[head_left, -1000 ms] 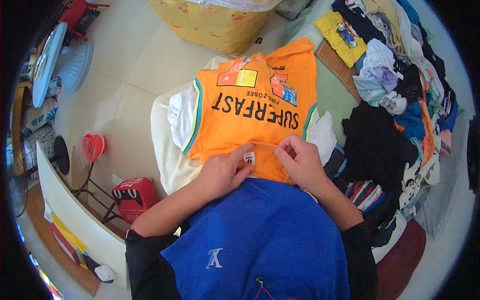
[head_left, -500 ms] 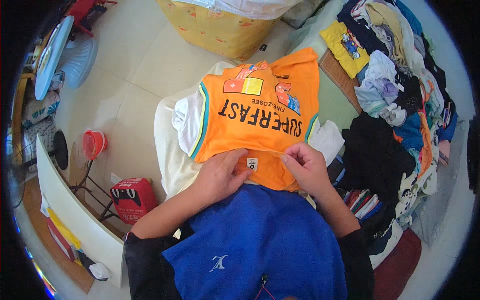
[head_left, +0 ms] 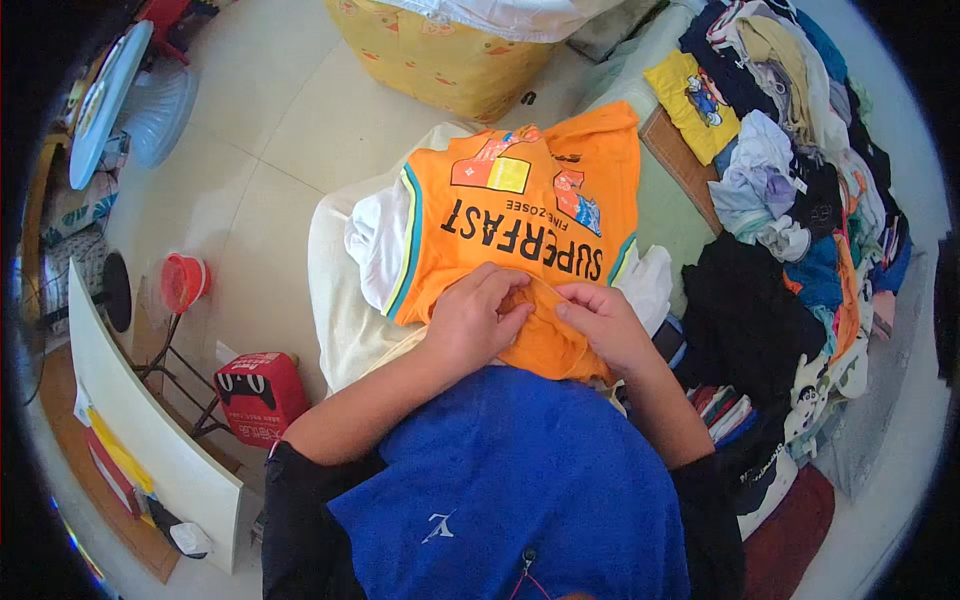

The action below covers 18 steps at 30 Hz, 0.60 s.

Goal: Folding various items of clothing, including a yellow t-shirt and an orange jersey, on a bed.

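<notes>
An orange T-shirt [head_left: 520, 215] with a dark-lettered print and white sleeves lies across my lap, its neck toward me. My left hand [head_left: 470, 318] pinches the neckline at its left part, fingers curled over the cloth. With thumb and forefinger closed, my right hand [head_left: 600, 322] grips the neckline's right part. Between the two hands the collar edge is drawn up and the orange cloth bunches. The white left sleeve [head_left: 374, 245] spreads over my light trousers [head_left: 340, 300], and the white right sleeve [head_left: 645, 280] lies beside my right forearm.
A large pile of mixed clothes [head_left: 770, 300] covers the right side, with a folded yellow shirt [head_left: 690, 100] at its far end. A yellow fabric bin [head_left: 440, 60] stands ahead. To the left are a red bucket [head_left: 184, 282], a red bag [head_left: 260, 398] and a white board [head_left: 150, 420].
My left hand has moved right and slightly up along the neckline, closer to the right hand. The collar opening has narrowed and its inner label is now hidden.
</notes>
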Available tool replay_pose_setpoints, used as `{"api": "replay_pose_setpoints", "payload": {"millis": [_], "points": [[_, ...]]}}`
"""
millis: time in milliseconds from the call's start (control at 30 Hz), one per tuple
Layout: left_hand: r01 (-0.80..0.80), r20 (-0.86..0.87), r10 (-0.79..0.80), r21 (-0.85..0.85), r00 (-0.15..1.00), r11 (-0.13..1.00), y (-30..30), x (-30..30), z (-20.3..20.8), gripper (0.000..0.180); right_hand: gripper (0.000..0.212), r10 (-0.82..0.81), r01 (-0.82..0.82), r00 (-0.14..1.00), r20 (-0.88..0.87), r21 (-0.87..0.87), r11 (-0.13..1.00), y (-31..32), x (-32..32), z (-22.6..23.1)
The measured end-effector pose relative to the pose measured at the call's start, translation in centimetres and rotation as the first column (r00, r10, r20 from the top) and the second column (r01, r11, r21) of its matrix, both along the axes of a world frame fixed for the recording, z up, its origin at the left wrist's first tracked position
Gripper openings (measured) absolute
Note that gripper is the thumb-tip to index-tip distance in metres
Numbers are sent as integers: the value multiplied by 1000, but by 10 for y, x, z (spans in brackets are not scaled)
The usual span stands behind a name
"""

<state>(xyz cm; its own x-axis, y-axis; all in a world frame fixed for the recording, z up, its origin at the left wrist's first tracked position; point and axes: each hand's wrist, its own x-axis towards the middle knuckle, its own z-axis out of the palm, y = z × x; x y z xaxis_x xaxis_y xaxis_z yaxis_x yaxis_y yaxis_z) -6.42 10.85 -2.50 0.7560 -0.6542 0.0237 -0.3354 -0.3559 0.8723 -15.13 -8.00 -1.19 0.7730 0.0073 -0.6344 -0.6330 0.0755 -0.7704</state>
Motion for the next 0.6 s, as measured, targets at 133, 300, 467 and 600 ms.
{"api": "replay_pose_setpoints", "payload": {"millis": [133,300,467,600], "points": [[0,21,0,-12,1000,1000,-3,1,-3,30,22,-174,175,984,-21,77,981,-1,2,-2],[-31,75,35,-53,997,998,-6,0,-3,26,21,-276,280,960,-48,166,945,-1,0,-2],[145,153,-135,-57,979,988,1,2,-16,19,23,7,14,995,95,-220,975,4,-6,10],[351,16,-351,-22,936,936,38,7,-4,13,25,125,-100,988,89,-246,964,6,-7,41]]}}
